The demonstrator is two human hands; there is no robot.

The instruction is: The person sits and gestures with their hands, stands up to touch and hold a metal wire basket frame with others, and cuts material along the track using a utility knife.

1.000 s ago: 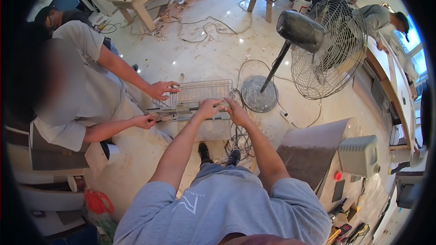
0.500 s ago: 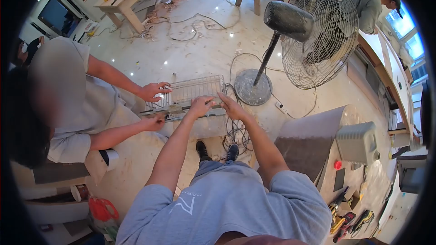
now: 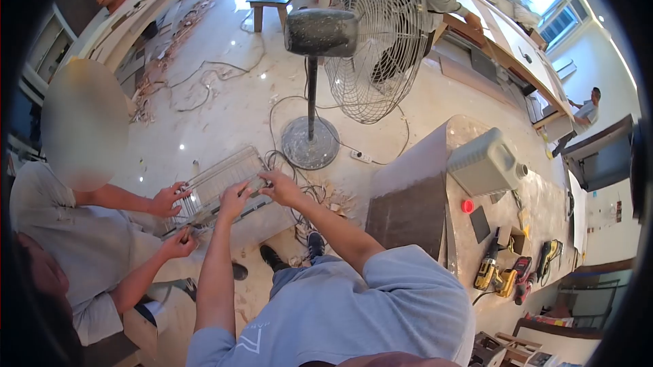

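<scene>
A wire pull-out basket (image 3: pixel 224 170) with metal rails along its near side lies low in front of me. My left hand (image 3: pixel 233 202) is closed at the rail near the basket's right end; what its fingers pinch is too small to make out. Beside it, my right hand (image 3: pixel 280 188) reaches to the same corner with its fingers stretched out and apart. At the basket's left end, a co-worker's one hand (image 3: pixel 170 199) rests on the wires. The co-worker's other hand (image 3: pixel 179 243) is closed near the front rail, its contents unclear.
A dusty standing fan (image 3: pixel 320 32) stands beyond the basket, with cables and a power strip (image 3: pixel 360 156) on the floor. At right, a workbench (image 3: pixel 435 224) carries a jerrycan (image 3: pixel 484 163), a red cap (image 3: pixel 467 206) and power tools (image 3: pixel 500 275). Wood shavings lie by my feet.
My view has swung right, so the basket and fan appear farther left. My hands stay at the same basket corner. The co-worker's nearer hand has turned and shifted toward the front.
</scene>
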